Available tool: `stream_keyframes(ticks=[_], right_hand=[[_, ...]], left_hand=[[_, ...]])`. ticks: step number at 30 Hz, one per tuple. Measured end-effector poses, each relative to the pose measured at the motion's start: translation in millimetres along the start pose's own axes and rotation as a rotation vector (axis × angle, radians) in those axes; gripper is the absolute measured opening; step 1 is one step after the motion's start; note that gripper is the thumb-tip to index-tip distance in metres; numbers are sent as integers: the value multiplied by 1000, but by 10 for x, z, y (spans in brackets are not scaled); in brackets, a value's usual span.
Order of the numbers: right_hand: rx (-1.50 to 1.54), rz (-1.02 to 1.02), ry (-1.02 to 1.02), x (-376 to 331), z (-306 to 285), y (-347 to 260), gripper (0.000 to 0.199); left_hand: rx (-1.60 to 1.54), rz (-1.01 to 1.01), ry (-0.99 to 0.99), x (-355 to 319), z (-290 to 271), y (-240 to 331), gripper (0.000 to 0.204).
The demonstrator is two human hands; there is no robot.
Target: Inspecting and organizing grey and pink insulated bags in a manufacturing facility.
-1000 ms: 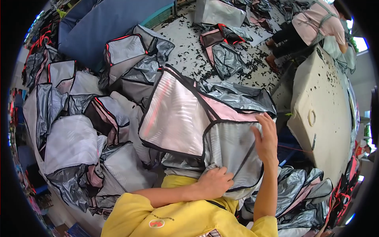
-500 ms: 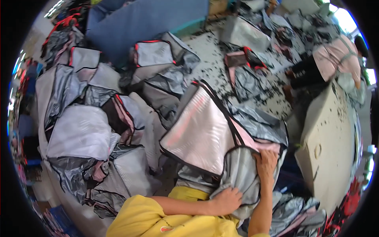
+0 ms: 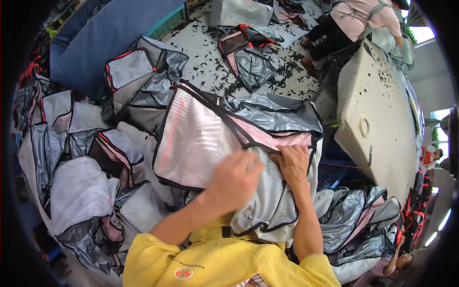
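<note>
Across my lap lies a half-made insulated bag [image 3: 191,138], with pale pink and whitish panels, silvery lining and black edge binding. My right hand [image 3: 295,165] has its fingers curled over the bound edge of the bag, where a pink strip meets the grey fabric. My left hand [image 3: 237,179] is above the middle of the bag, near a black-bound corner. Motion blurs its fingers, so I cannot make out whether they grip anything. The bag's lower part drapes against my yellow shirt [image 3: 205,260].
Several similar bags [image 3: 91,186] are heaped at my left, and more silvery pieces [image 3: 356,225] lie at my right. A large cream board [image 3: 377,115] stands beyond them. Black scraps litter the pale floor [image 3: 196,52]. Another person [image 3: 361,21] bends over at the far right; a blue partition [image 3: 114,43] is far left.
My left hand has lifted from the bag's near part and moved forward and left. The right hand stays at the bound edge. The head view has shifted, so the surroundings appear displaced leftward.
</note>
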State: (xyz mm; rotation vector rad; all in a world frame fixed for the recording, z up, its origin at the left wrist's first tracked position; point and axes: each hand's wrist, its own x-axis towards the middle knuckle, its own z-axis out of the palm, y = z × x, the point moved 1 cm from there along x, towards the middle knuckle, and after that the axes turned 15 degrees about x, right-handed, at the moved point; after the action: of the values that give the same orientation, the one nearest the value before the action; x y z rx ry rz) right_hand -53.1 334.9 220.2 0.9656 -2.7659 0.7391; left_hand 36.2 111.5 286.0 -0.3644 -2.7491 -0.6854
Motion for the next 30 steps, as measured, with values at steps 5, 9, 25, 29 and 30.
stream_keyframes(ticks=[5, 9, 25, 29, 30], right_hand=[[18, -9, 8, -4, -98, -108, 33], [37, -57, 72, 147, -335, -314, 27], [121, -118, 25, -590, -623, -791, 34], [99, -55, 32, -969, -293, -700, 40], [105, -25, 17, -1020, -267, -685, 41]], left_hand=[[169, 30, -47, 355, 94, -509, 28], [255, 100, -36, 523, 52, -477, 23], [387, 225, -40, -571, -430, 219, 30], [461, 158, -14, -1008, 43, 196, 37], [385, 126, 19, -1062, 98, 177, 38]])
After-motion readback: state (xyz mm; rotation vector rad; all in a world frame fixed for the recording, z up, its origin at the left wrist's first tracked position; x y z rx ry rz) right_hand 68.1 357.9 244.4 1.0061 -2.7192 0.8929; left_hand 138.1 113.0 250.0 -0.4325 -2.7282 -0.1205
